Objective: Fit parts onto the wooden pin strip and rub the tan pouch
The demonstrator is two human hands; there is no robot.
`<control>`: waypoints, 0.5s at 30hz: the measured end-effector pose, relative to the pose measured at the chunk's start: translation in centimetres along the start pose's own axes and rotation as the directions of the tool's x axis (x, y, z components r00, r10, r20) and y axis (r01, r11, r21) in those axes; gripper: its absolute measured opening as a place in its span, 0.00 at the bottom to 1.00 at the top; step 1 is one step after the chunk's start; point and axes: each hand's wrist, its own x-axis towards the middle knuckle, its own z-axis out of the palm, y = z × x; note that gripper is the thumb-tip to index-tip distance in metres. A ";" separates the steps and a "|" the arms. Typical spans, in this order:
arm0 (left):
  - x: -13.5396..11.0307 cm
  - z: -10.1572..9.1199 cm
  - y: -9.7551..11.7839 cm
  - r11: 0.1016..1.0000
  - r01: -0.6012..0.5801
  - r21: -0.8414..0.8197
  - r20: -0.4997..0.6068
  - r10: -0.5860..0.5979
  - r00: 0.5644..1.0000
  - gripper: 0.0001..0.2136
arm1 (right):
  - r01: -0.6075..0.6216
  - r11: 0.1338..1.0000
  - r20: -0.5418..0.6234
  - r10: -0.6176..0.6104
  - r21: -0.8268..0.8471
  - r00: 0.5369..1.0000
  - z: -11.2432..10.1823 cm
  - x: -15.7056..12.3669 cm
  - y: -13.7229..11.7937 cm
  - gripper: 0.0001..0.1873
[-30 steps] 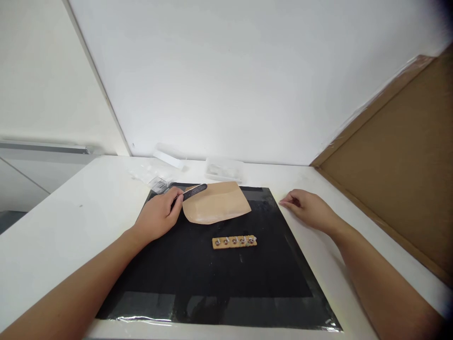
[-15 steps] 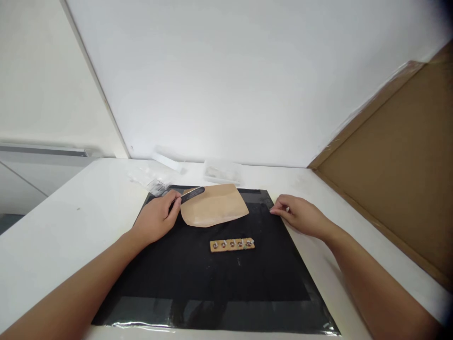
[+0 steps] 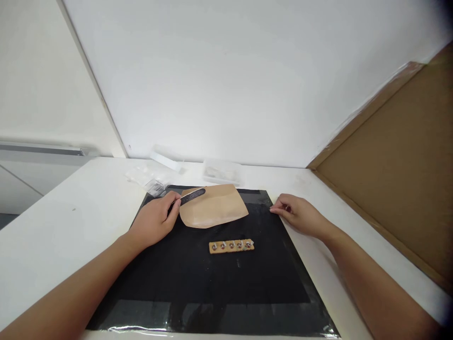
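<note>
My left hand (image 3: 155, 217) is closed on a nail file (image 3: 193, 195), a flat dark strip with a rounded tip and a pale edge. The file's free end reaches over a tan sheet (image 3: 215, 208) lying on the black mat (image 3: 198, 278). Nearer to me on the mat lies a brown strip (image 3: 231, 246) bearing a row of several shiny round pieces with small whitish bits. At the mat's right edge, my right hand (image 3: 295, 212) has thumb and fingers pinched together. Whatever is in that pinch, if anything, is too small to make out.
Behind the mat stand a clear plastic box (image 3: 222, 173) and a long translucent case (image 3: 165, 160). A crumpled clear bag (image 3: 150, 179) lies at the back left. The white table (image 3: 63, 231) meets a white wall behind and a brown cardboard panel (image 3: 392, 170) on the right.
Both hands keep nearly the same place and grip. The view has shifted very slightly; the file, sheet and strip otherwise look unchanged.
</note>
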 end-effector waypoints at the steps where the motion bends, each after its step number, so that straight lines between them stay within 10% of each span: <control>1: 0.0 0.0 0.0 1.000 -0.005 0.001 0.001 0.005 1.000 0.15 | 0.026 1.000 0.007 -0.026 0.003 1.000 0.1 0.0 -0.4 0.19; 15: 0.0 0.0 0.0 1.000 -0.009 0.007 0.013 0.009 1.000 0.14 | -0.130 0.974 -0.060 0.121 -0.186 0.991 -0.2 0.1 1.0 0.17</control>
